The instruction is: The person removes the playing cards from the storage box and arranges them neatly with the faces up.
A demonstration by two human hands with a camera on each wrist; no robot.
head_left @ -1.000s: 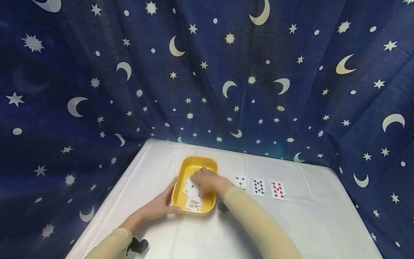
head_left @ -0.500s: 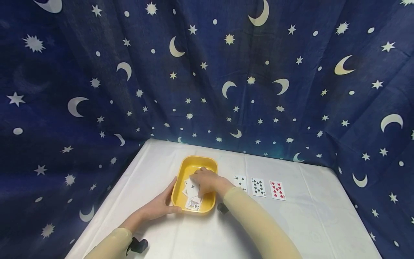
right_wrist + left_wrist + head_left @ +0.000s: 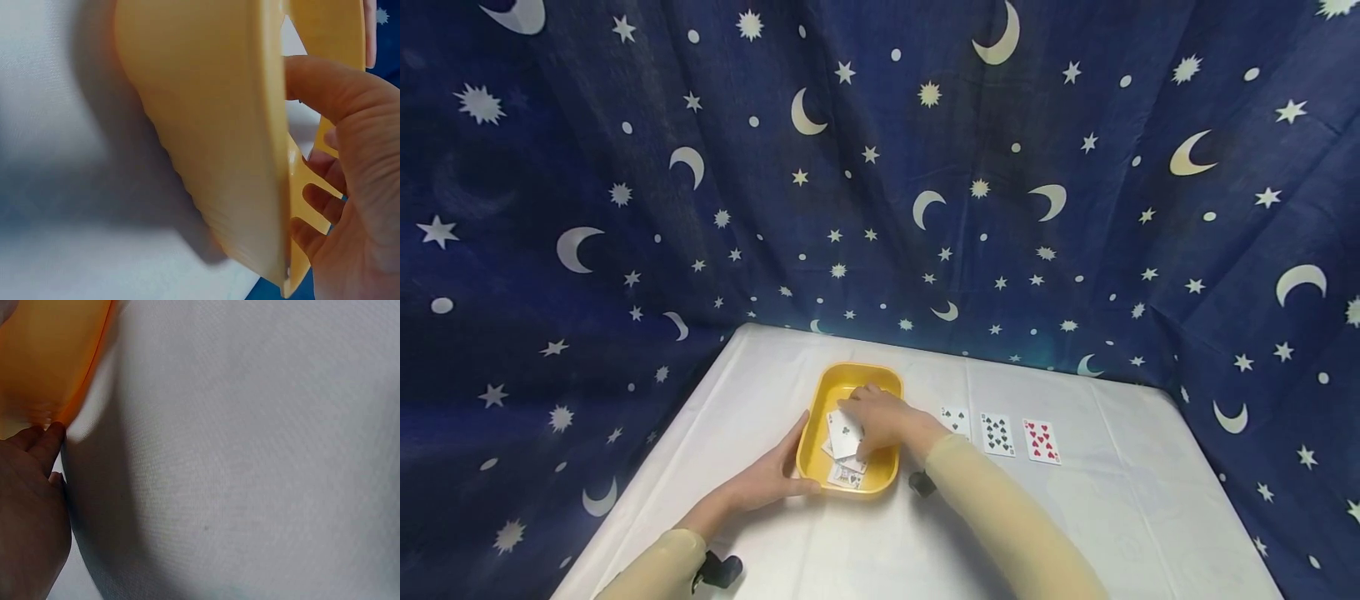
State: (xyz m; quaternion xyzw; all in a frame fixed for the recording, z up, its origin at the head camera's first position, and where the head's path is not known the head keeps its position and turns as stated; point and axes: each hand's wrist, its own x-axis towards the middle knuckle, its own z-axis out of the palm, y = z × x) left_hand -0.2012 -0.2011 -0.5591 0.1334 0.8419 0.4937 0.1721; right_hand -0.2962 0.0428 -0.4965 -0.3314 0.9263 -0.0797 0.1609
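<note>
A yellow plastic tray [image 3: 886, 468] stands on the white cloth in the head view, with several loose playing cards lying in it. My right hand [image 3: 883, 417] reaches in from the right and pinches the ace of clubs [image 3: 844, 437] between thumb and fingers. Under that card lie others, among them a king [image 3: 847, 477] near the front wall. My left hand [image 3: 762, 479] rests against the tray's left side, fingers straight along the outside and thumb at the front rim. In the right wrist view the thumb [image 3: 331, 87] crosses the tray rim beside a white card edge [image 3: 302, 128].
To the tray's right, a row of face-up cards lies on the cloth: a spade card [image 3: 953, 417] partly covered by the right arm, another spade card [image 3: 997, 435] and a heart card [image 3: 1042, 442]. A starry blue curtain [image 3: 880, 217] hangs behind the table.
The ace of clubs has shifted and turned slightly in the tray under my right hand. The card beneath it has moved a little too. My left hand stays on the tray.
</note>
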